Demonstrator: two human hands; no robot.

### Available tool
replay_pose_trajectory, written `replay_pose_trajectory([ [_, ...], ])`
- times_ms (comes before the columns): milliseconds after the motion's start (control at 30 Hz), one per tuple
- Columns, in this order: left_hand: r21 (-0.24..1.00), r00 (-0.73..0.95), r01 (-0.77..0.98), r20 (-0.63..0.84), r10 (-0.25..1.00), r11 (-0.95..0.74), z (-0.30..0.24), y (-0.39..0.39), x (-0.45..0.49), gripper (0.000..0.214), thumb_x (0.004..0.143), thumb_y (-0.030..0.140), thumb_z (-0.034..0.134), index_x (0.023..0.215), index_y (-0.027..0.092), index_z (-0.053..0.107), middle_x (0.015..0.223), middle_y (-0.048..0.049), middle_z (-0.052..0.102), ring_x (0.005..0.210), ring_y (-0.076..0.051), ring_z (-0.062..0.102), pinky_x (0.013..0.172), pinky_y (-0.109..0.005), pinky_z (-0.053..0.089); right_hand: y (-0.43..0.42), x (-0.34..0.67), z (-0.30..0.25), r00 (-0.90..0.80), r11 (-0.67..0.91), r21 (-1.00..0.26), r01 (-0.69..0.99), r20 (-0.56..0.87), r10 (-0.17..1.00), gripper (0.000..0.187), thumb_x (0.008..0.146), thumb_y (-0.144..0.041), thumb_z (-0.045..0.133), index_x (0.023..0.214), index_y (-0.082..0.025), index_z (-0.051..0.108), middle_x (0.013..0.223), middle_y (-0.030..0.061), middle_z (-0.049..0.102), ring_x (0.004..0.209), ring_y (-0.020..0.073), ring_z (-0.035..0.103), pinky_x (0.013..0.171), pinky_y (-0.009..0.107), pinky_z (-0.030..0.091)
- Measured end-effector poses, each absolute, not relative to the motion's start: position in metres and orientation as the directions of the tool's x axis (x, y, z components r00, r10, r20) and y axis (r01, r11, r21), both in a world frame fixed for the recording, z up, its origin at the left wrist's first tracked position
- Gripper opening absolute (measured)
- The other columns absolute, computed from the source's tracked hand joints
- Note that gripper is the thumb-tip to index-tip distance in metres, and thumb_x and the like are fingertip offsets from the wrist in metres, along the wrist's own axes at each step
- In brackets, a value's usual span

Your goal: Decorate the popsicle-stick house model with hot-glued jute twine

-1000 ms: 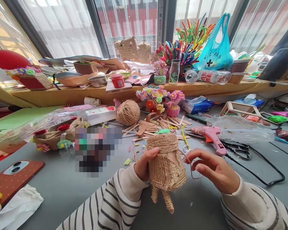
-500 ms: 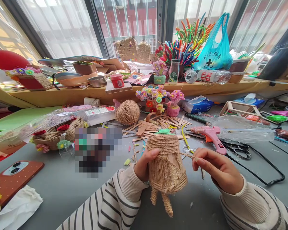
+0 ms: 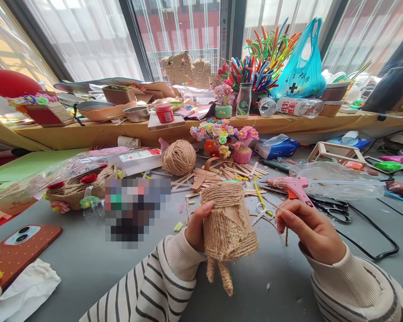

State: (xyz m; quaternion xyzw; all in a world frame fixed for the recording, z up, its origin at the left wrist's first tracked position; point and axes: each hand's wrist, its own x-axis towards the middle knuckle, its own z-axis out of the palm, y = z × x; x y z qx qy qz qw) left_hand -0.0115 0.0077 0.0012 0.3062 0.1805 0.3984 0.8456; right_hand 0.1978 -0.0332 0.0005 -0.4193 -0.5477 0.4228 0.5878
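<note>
My left hand (image 3: 198, 226) is wrapped round the side of a twine-covered pot (image 3: 230, 228) on two short twine-wrapped legs, tilted over the table. Bare wooden strips show through a gap on its right side, between the upper band of twine and the coils below. My right hand (image 3: 310, 230), thumb and fingertips pinched together, holds a piece of jute twine (image 3: 286, 237) whose end hangs below the fingers. Where this strand meets the pot I cannot tell. Between pot and right hand lie small scissors (image 3: 263, 211).
A pink glue gun (image 3: 290, 185), its black cable and black scissors (image 3: 336, 211) lie to the right. Behind the pot are loose wooden sticks (image 3: 210, 179) and a ball of twine (image 3: 178, 157). A phone (image 3: 27, 241) and crumpled tissue (image 3: 33, 286) sit at the left.
The pot has shifted slightly left and turned a little in my left hand. My right hand has moved slightly right and away; the twine stretched between them no longer shows as a taut line.
</note>
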Motion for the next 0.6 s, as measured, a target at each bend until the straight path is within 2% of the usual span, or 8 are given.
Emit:
replay_pose_trajectory([
  [167,0.695,0.589,-0.535,-0.102,0.801,0.481,0.002,0.007,-0.008,0.046,0.059,0.049,0.069,0.084,0.011,0.068,0.081,-0.0123,0.074,0.093,-0.037,0.065,0.082,-0.049,0.051,-0.034,0.190,0.004,0.228,0.208,-0.963,-0.170,0.167,0.959,0.023,0.073,-0.044,0.067,0.071,-0.021,0.064,0.063,-0.0038,0.057,0.055,0.0049,0.053,0.053,0.015,0.045],
  [300,0.781,0.509,-0.512,-0.059,0.859,0.357,0.001,0.008,-0.002,0.046,0.059,0.044,0.071,0.091,0.012,0.066,0.093,-0.0136,0.072,0.095,-0.036,0.065,0.078,-0.044,0.052,-0.033,0.191,0.006,0.359,0.246,-0.956,-0.162,0.175,0.917,0.022,0.071,-0.044,0.069,0.076,-0.024,0.064,0.061,-0.0059,0.056,0.049,0.0030,0.049,0.047,0.013,0.042],
  [433,0.834,0.527,-0.441,-0.060,0.848,0.333,-0.004,0.010,0.000,0.054,0.059,0.041,0.074,0.104,0.015,0.059,0.097,-0.0121,0.069,0.093,-0.032,0.065,0.079,-0.041,0.052,-0.036,0.191,0.006,0.357,0.290,-0.957,-0.024,0.262,0.896,0.019,0.072,-0.043,0.069,0.078,-0.025,0.066,0.055,-0.0061,0.052,0.045,0.0028,0.040,0.040,0.014,0.034],
  [600,0.854,0.507,-0.397,-0.101,0.856,0.336,-0.012,0.011,0.000,0.068,0.055,0.038,0.079,0.113,0.020,0.048,0.104,-0.0094,0.065,0.100,-0.030,0.061,0.087,-0.041,0.048,-0.042,0.189,0.003,0.172,0.480,-0.826,0.296,0.541,0.824,0.012,0.078,-0.039,0.063,0.079,-0.028,0.069,0.065,-0.0022,0.061,0.057,0.0077,0.052,0.052,0.018,0.043],
])
